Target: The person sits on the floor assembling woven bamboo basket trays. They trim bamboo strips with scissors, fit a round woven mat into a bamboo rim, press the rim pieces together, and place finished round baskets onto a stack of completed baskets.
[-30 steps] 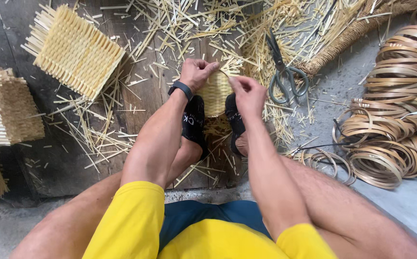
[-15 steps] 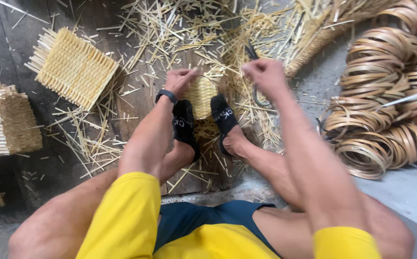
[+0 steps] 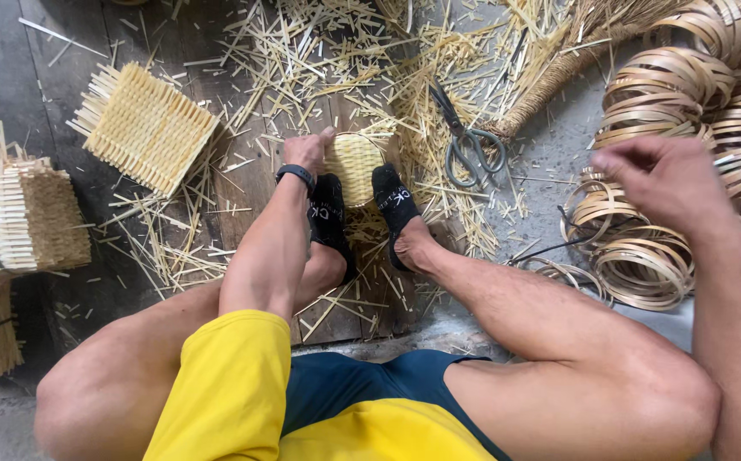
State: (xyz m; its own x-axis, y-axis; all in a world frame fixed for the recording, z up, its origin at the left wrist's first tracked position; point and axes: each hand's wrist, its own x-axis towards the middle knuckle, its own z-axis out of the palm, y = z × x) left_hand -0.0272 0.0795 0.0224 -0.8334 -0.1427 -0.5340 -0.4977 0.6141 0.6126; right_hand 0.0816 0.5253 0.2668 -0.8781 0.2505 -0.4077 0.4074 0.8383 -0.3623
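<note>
My left hand (image 3: 306, 150) grips the left edge of a small round woven basket piece (image 3: 355, 166) that sits between my two feet in black socks (image 3: 330, 209). My right hand (image 3: 660, 177) hovers off to the right above a pile of coiled bamboo strip rings (image 3: 643, 265), fingers loosely curled, with nothing visible in it. A black wristband (image 3: 295, 173) is on my left wrist.
Grey scissors (image 3: 466, 145) lie on the floor right of the basket piece. A flat woven square mat (image 3: 144, 126) lies to the left, and stacked woven pieces (image 3: 14, 209) at the far left. Cut straw litters the wooden board (image 3: 242, 188). More coiled rings (image 3: 686, 77) fill the upper right.
My right hand left the basket piece and swung out to the right, over the coiled rings. My left hand stayed on the basket piece.
</note>
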